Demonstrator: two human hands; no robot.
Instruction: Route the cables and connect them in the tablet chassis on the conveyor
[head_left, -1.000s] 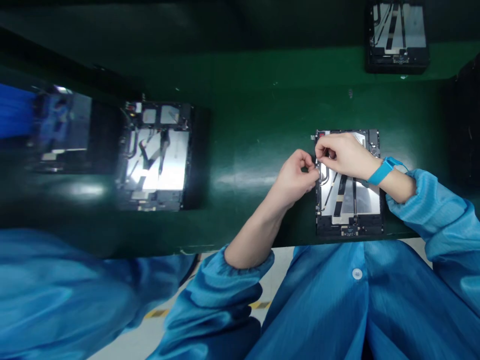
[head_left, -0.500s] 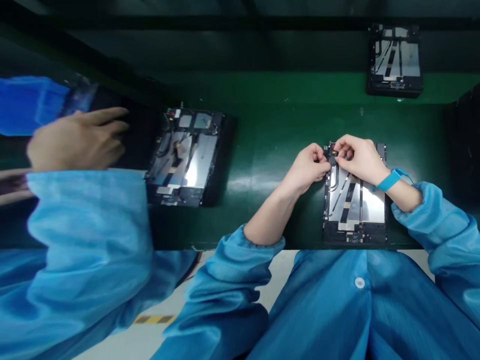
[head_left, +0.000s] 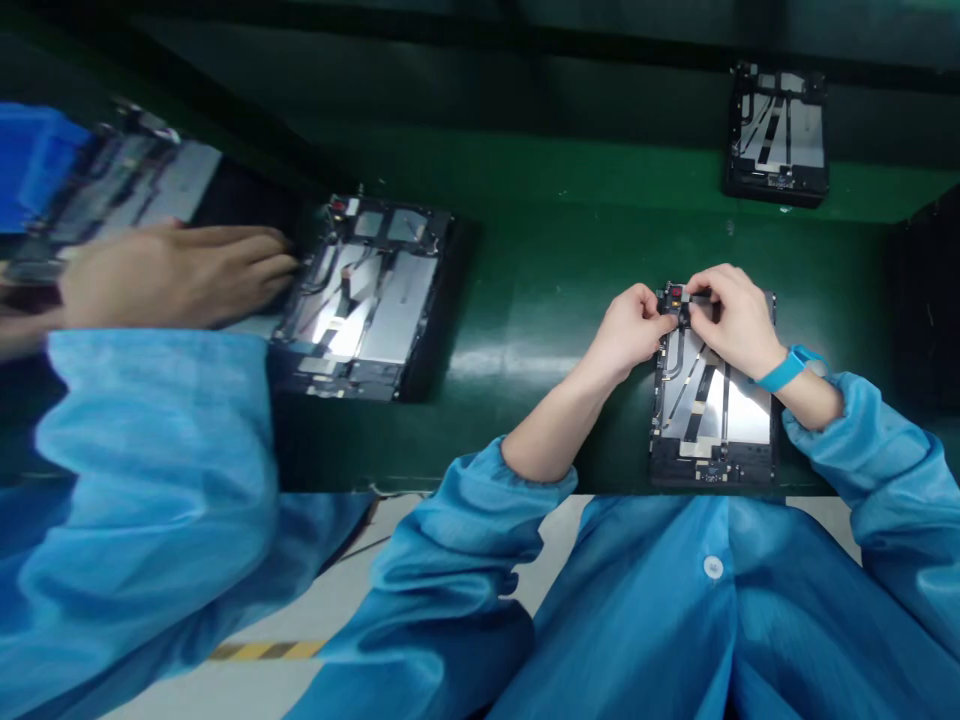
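An opened tablet chassis [head_left: 712, 420] with silver plates and black cables lies on the green belt [head_left: 540, 290] right in front of me. My left hand [head_left: 634, 330] curls at the chassis's top left corner, its fingertips pinched there. My right hand [head_left: 731, 315], with a blue wristband, rests over the top edge, and its fingers are pressed together on a small part next to a red spot. What the fingers pinch is too small to make out.
A second opened tablet [head_left: 371, 300] lies to the left, and a co-worker's hand [head_left: 180, 275] in a blue sleeve rests beside it. Another blurred unit [head_left: 120, 195] sits at the far left. A further tablet [head_left: 778, 135] lies at the back right.
Both my hands shifted slightly up to the chassis's top left corner. The co-worker's hand came in from the left and reached toward the second tablet.
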